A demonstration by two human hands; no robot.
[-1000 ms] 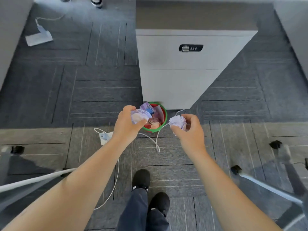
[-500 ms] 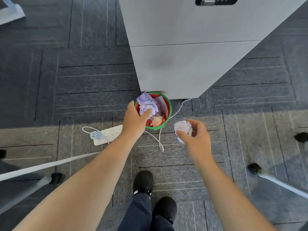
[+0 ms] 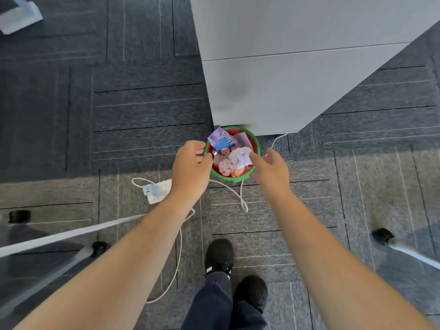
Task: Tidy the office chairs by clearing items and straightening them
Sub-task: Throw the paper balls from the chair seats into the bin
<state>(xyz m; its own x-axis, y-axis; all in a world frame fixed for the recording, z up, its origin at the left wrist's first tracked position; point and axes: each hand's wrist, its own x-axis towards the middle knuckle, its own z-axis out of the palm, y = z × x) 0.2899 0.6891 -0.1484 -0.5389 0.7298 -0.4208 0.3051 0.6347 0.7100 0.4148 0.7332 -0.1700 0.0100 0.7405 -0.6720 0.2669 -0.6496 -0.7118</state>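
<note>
A small bin with a green rim (image 3: 238, 179) and red inside stands on the carpet against the corner of a white cabinet (image 3: 297, 79). It holds a purple wrapper (image 3: 221, 141) and two crumpled paper balls: a larger one (image 3: 239, 157) on top and a smaller one (image 3: 225, 167) beneath. My left hand (image 3: 190, 165) hovers at the bin's left rim, fingers loosely bent, holding nothing. At the right rim, my right hand (image 3: 271, 170) stretches its fingers towards the larger ball, fingertip at its edge, with nothing in its grasp.
White chair legs with black castors flank me, one base on the left (image 3: 71, 234) and one leg on the right (image 3: 414, 254). A power strip (image 3: 158, 191) and white cables (image 3: 238, 194) lie on the floor near my shoes (image 3: 219, 256). A white paper (image 3: 19, 17) lies far left.
Each hand held a crumpled paper ball; both balls now lie in the bin and both hands are empty. The view has moved closer to the bin.
</note>
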